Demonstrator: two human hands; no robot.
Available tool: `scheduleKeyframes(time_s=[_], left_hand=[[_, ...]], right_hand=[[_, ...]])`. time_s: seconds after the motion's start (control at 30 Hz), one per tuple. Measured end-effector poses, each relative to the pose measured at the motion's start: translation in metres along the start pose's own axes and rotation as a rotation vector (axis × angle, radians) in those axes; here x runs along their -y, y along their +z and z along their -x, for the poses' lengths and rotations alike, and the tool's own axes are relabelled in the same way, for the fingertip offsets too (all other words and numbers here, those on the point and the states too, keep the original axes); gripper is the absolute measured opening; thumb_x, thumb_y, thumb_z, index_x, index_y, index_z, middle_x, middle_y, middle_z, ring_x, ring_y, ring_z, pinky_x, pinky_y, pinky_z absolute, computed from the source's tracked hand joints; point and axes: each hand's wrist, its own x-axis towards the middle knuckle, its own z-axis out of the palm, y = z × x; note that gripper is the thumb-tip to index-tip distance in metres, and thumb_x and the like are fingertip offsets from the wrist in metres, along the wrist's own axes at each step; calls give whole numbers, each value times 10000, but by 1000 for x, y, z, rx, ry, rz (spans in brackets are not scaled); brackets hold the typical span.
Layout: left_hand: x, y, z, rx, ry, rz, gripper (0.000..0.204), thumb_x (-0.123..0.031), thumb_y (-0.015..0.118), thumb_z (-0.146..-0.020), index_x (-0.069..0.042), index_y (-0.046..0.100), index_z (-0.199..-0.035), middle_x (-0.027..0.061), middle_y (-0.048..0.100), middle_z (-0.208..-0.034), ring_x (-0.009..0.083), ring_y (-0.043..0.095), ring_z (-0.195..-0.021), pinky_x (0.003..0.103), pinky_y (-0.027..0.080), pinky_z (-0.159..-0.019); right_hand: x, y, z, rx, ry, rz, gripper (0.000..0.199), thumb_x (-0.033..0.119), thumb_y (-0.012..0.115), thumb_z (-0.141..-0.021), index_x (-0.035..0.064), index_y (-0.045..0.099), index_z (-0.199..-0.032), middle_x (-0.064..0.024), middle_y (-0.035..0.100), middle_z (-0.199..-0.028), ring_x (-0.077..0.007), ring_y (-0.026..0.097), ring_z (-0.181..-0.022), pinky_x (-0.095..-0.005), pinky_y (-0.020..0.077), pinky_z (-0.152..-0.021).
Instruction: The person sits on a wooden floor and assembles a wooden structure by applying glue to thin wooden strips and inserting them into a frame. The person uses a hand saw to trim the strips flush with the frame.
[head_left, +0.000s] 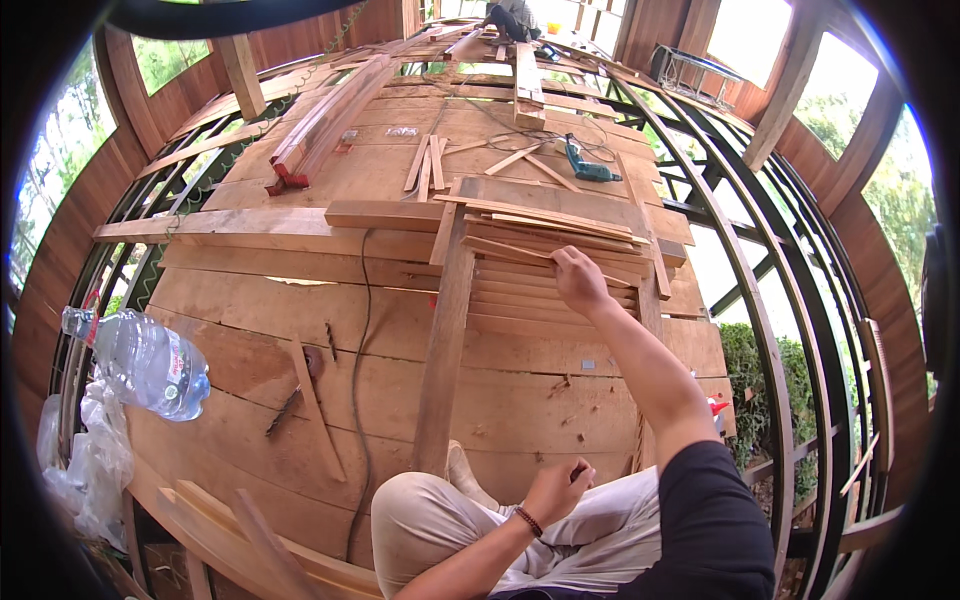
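right hand (pixel 578 280) pinches a thin pale wooden strip (pixel 520 252) atop the stack of reddish slats (pixel 545 290); lift it level off the stack while the left hand (pixel 556 488), fingers curled shut on nothing visible, rests near the stack

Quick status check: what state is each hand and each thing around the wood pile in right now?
Right hand: stretched out, fingers closed on a thin wood strip.
Left hand: loosely curled by the knee; whether it holds anything cannot be told.
Slat pile: lying flat, loosely stacked.
Long plank: flat, beside the pile.
Water bottle: on its side, capped.
Green power tool: lying idle on the boards.
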Motion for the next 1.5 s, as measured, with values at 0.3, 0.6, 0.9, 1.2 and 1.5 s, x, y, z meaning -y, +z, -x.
scheduleKeyframes(time_s=[0.3, 0.6, 0.9, 1.2, 1.5], left_hand=[[-17, -32, -7, -647, 297, 34, 368, -75, 642, -959, 16, 572, -1308, 134, 630, -1258, 223, 629, -1117, 323, 500, -937], [13, -32, -1, -161, 88, 810, 207, -194, 508, -1103, -57, 606, -1223, 113, 715, -1168, 224, 694, -1085, 375, 576, -945], [-93, -159, -4, -500, 381, 1017, 233, -278, 506, -1104, -92, 620, -1184, 82, 716, -1141, 215, 705, -1043, 403, 586, -933], [-29, -213, -29, -802, 154, 765, 190, -153, 587, -1037, -93, 613, -1215, 27, 694, -1121, 153, 669, -1026, 344, 531, -933], [-19, -185, -47, -1028, 216, 390, 276, -107, 623, -970, -56, 614, -1241, 27, 655, -1146, 115, 603, -1048, 289, 480, -866]], right_hand=[[120, -121, 166, -51, 595, -875, 119, 107, 681, -998, -11, 696, -1010, -22, 676, -827, -87, 614, -750, -269, 508, -657], [197, -84, 286, 375, 579, -1026, 421, 265, 690, -983, -40, 601, -1259, -175, 735, -1094, -215, 698, -1039, -358, 548, -907], [182, -134, 254, 742, 520, -785, 319, 277, 629, -995, 36, 629, -1204, -211, 724, -1047, -354, 705, -947, -455, 533, -822], [146, -147, 257, 103, 535, -452, 276, 194, 622, -937, 26, 643, -1155, -251, 693, -1028, -452, 663, -981, -489, 519, -846], [166, -92, 265, 708, 414, -148, 317, 215, 488, -985, 54, 616, -1226, -241, 717, -1061, -431, 675, -1039, -529, 525, -873]])
